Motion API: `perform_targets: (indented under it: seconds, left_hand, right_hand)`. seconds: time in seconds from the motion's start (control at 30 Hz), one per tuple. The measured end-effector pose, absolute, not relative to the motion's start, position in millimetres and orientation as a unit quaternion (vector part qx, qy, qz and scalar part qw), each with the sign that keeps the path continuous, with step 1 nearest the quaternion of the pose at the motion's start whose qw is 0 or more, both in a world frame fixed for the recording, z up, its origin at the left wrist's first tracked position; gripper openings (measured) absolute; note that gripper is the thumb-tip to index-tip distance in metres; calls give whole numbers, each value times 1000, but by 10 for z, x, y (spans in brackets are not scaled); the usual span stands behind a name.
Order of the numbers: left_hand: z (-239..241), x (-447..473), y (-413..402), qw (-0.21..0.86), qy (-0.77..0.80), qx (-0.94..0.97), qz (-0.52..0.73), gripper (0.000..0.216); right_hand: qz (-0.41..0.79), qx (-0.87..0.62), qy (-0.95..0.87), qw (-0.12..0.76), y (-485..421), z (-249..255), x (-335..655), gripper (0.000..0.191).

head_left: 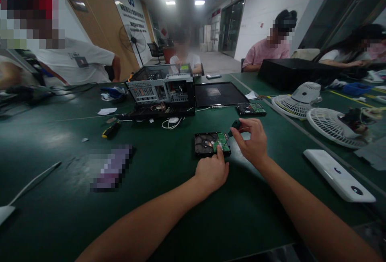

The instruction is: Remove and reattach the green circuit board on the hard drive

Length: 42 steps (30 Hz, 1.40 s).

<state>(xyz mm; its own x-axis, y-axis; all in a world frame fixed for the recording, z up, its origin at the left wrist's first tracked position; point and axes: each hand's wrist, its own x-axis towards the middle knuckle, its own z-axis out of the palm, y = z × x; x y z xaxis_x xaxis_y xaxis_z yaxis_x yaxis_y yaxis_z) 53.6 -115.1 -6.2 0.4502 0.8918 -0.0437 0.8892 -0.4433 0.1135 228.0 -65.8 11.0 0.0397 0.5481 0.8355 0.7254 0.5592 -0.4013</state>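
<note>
A hard drive (203, 144) lies on the green table in front of me, its green circuit board facing up. My left hand (212, 170) is at its near edge, the index finger stretched onto the board and the other fingers curled under. In my right hand (252, 138) is a small screwdriver (236, 124) with a dark green handle, pinched between thumb and fingers. Its thin shaft slants down to the right part of the board; whether the tip sits in a screw is too small to tell. A second hard drive (251, 109) lies farther back to the right.
An open computer case (163, 89) stands at the back beside a flat black panel (220, 94). A yellow-black screwdriver (110, 130) and a phone (113, 168) lie left. White fan parts (328, 125) and a white device (337, 174) are right. Several people sit around.
</note>
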Motion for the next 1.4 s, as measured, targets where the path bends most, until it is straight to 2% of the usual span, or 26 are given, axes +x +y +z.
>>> perform_targets:
  seconds: [0.33,0.63,0.83,1.0,1.17,1.3,1.4]
  left_hand:
    - [-73,533,-1149,57,524,850,19,75]
    - [-102,532,-1149,55,521,851,26,74]
    - [-102,535,-1146,60,522,851,28,75]
    - [-94,535,-1149,66,523,849,27,74]
    - [-93,533,-1155,65,527,847,28,74]
    - [-77,535,-1156,73,527,846,26,74]
    - [-69,531,-1156,71,524,848,32,73]
  right_hand:
    - [-73,-447,-696,557,-578,22,2300,40]
    - [-124,-443,-699,547,-610,80,2322,36]
    - [-84,-436,-697,563,-585,27,2314,41]
    - [-64,-468,-677,565,-595,56,2315,53]
    - [-51,-469,-677,565,-625,100,2300,43]
    - [16,-444,-694,566,-628,49,2263,48]
    - [13,-464,-686,560,-627,15,2252,52]
